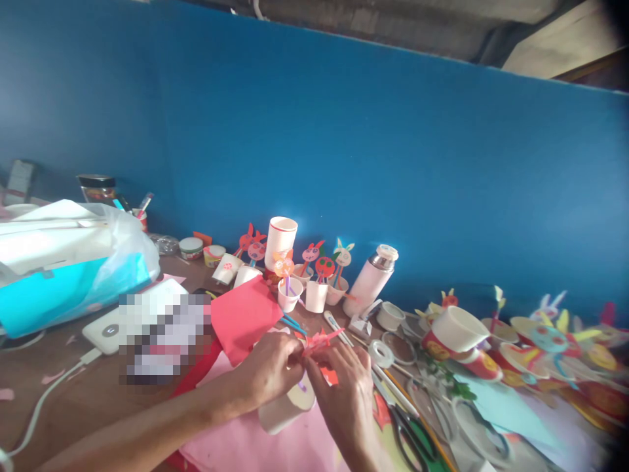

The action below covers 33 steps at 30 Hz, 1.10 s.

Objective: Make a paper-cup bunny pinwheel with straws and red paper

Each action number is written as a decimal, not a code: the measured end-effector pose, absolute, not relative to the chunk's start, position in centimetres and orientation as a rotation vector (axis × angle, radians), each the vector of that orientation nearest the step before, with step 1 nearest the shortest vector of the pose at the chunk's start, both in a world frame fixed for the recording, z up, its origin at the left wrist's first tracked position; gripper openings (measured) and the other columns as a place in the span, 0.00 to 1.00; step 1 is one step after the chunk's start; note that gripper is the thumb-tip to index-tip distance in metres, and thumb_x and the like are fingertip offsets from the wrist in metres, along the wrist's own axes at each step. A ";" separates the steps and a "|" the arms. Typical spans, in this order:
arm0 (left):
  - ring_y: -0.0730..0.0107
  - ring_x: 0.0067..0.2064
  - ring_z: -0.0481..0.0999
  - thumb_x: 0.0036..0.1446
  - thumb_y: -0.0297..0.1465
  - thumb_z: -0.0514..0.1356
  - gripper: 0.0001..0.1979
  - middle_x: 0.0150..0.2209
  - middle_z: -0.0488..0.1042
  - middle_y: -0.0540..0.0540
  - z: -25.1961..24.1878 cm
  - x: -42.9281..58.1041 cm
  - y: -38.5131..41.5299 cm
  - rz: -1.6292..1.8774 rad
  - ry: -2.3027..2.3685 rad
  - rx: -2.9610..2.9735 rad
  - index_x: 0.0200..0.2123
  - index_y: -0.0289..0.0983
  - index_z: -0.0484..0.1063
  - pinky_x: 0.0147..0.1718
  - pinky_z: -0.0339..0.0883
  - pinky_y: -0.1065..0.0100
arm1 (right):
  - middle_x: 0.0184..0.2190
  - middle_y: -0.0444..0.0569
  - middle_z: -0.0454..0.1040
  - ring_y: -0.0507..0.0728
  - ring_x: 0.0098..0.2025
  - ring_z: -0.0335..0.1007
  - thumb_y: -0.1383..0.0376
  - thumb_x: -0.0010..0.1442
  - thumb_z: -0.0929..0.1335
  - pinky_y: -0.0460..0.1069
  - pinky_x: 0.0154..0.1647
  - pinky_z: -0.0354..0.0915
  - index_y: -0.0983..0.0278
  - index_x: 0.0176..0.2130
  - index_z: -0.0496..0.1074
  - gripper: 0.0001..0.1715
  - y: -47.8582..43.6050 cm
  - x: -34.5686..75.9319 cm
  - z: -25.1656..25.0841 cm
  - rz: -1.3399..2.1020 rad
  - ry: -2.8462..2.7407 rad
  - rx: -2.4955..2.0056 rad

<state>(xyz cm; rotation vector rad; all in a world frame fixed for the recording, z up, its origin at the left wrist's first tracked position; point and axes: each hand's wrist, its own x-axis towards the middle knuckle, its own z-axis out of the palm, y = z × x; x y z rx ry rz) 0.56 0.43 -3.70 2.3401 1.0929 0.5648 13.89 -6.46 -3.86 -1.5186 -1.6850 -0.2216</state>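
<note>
My left hand (268, 373) and my right hand (344, 393) meet over the table, fingers pinched together on a small red paper cutout (319, 341) on a straw. Just under the hands lies a white paper cup (282, 410) on its side, on pink paper (255, 446). A red paper sheet (243, 314) lies just behind my left hand. Green-handled scissors (410, 432) lie to the right of my right hand.
Several paper cups with animal cutouts on straws (314, 269) stand along the blue wall, beside a white flask (371, 278). Tape rolls (381, 354) and more cups (455, 334) crowd the right. A plastic-wrapped box (63, 262) and a white power bank (103, 331) sit at left.
</note>
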 end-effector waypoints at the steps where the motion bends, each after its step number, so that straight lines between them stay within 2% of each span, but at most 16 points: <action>1: 0.72 0.26 0.68 0.46 0.25 0.52 0.07 0.21 0.70 0.48 -4.0 0.6 0.4 0.581 1.084 2.356 0.18 0.36 0.62 0.24 0.52 0.73 | 0.26 0.41 0.76 0.56 0.30 0.69 0.65 0.55 0.69 0.52 0.42 0.51 0.60 0.27 0.69 0.06 -6.4 13.9 -3.9 -0.227 -1.687 -1.519; 5: 0.73 0.26 0.66 0.47 0.25 0.51 0.08 0.20 0.68 0.49 -4.4 0.6 0.4 0.633 1.057 2.413 0.17 0.36 0.59 0.26 0.52 0.72 | 0.26 0.41 0.75 0.56 0.31 0.69 0.65 0.55 0.68 0.52 0.43 0.51 0.60 0.27 0.68 0.06 -6.4 14.0 -3.9 -0.247 -1.702 -1.523; 11: 0.74 0.26 0.65 0.48 0.25 0.51 0.09 0.20 0.68 0.50 -3.9 0.8 0.1 0.638 1.042 2.402 0.18 0.35 0.61 0.26 0.53 0.72 | 0.26 0.44 0.73 0.57 0.32 0.67 0.69 0.54 0.66 0.53 0.43 0.52 0.61 0.27 0.69 0.05 -6.6 13.9 -4.0 -0.272 -1.714 -1.543; 15: 0.74 0.25 0.65 0.49 0.30 0.53 0.10 0.20 0.68 0.50 -3.2 0.7 0.2 0.567 1.054 2.306 0.18 0.35 0.64 0.24 0.52 0.73 | 0.25 0.43 0.72 0.55 0.29 0.66 0.70 0.53 0.65 0.52 0.40 0.53 0.62 0.26 0.68 0.06 -6.6 13.9 -3.8 -0.134 -1.681 -1.517; 21: 0.75 0.24 0.61 0.51 0.37 0.54 0.15 0.19 0.63 0.52 -2.8 0.2 0.5 0.462 1.021 2.185 0.18 0.35 0.62 0.21 0.50 0.74 | 0.21 0.42 0.69 0.54 0.26 0.63 0.69 0.51 0.63 0.48 0.33 0.55 0.63 0.22 0.66 0.08 -6.4 14.0 -3.3 0.190 -1.568 -1.585; 26: 0.77 0.24 0.58 0.52 0.41 0.55 0.17 0.20 0.59 0.53 -2.6 -0.1 0.8 0.417 0.902 2.084 0.20 0.34 0.64 0.20 0.48 0.75 | 0.19 0.42 0.67 0.53 0.25 0.62 0.68 0.51 0.62 0.47 0.30 0.55 0.62 0.20 0.61 0.10 -6.5 14.1 -3.3 0.192 -1.569 -1.579; 33: 0.78 0.24 0.54 0.50 0.43 0.56 0.18 0.21 0.56 0.54 -1.2 -0.5 1.1 0.433 0.859 1.921 0.20 0.34 0.61 0.20 0.47 0.76 | 0.19 0.42 0.66 0.53 0.24 0.61 0.66 0.52 0.61 0.48 0.30 0.56 0.62 0.20 0.61 0.10 -6.6 14.3 -3.8 0.166 -1.489 -1.538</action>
